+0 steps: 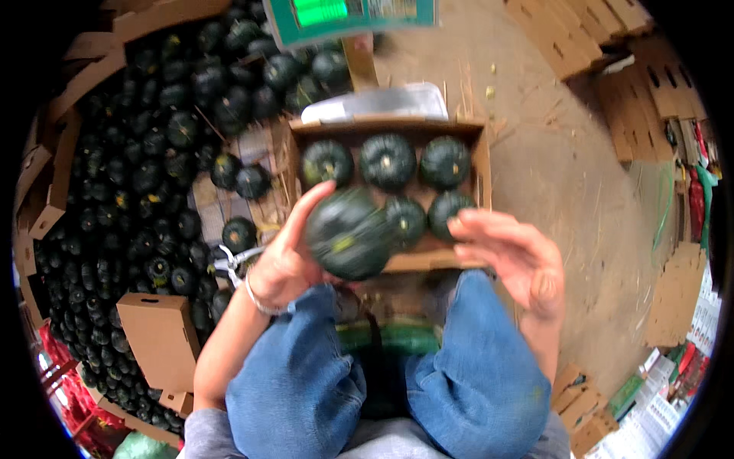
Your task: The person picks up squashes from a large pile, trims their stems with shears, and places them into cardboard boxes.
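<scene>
My left hand (284,258) holds a dark green squash (348,233), blurred, over the near left part of a shallow cardboard box (482,172). My right hand (508,256) is open at the box's near right corner, fingers apart and slightly curled, not on the held squash. Inside the box, squashes (387,161) sit in rows, the near left spot hidden behind the held one. Light-handled shears (229,262) lie just left of my left hand, partly hidden by it.
Behind the box stand a metal scale plate (413,102) and a green display unit (350,17). A large heap of squashes (153,168) spreads to the left, with a cardboard box (157,340) near it. Stacked flattened cartons (627,107) line the right; my knees (482,359) are below the box.
</scene>
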`<state>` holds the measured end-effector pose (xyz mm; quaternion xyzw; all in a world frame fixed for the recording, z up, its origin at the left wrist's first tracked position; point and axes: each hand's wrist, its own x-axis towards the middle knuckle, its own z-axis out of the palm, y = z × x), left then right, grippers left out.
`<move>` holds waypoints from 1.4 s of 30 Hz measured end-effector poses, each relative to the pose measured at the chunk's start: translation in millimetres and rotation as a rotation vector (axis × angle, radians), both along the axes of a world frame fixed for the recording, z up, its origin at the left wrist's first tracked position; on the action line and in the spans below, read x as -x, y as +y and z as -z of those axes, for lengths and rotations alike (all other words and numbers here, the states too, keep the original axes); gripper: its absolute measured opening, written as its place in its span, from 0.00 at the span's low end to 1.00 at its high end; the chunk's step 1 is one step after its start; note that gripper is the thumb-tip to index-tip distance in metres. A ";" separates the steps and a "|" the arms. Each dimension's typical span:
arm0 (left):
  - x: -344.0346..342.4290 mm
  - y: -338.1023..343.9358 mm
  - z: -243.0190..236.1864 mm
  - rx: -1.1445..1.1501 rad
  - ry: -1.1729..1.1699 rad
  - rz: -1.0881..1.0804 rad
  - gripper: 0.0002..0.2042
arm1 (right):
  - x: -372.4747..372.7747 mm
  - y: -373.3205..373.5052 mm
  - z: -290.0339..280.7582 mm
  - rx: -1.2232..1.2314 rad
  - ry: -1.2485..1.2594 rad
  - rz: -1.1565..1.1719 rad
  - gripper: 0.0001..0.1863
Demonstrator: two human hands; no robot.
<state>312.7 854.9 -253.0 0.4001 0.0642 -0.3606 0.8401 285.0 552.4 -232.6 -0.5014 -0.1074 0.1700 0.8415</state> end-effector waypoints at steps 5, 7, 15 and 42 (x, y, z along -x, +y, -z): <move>40.8 73.5 31.2 -0.054 0.084 -0.317 0.32 | 32.6 -38.4 3.5 0.434 0.173 0.454 0.24; 59.9 101.1 45.0 0.040 0.177 -0.431 0.29 | 54.3 -48.0 40.5 0.697 0.257 0.499 0.20; 75.8 116.6 84.3 0.239 0.356 -0.664 0.30 | 81.1 -44.7 106.7 0.870 0.521 0.275 0.23; 112.4 249.5 105.4 -1.307 -0.031 -0.862 0.27 | -53.5 142.4 35.9 0.391 0.483 -0.385 0.31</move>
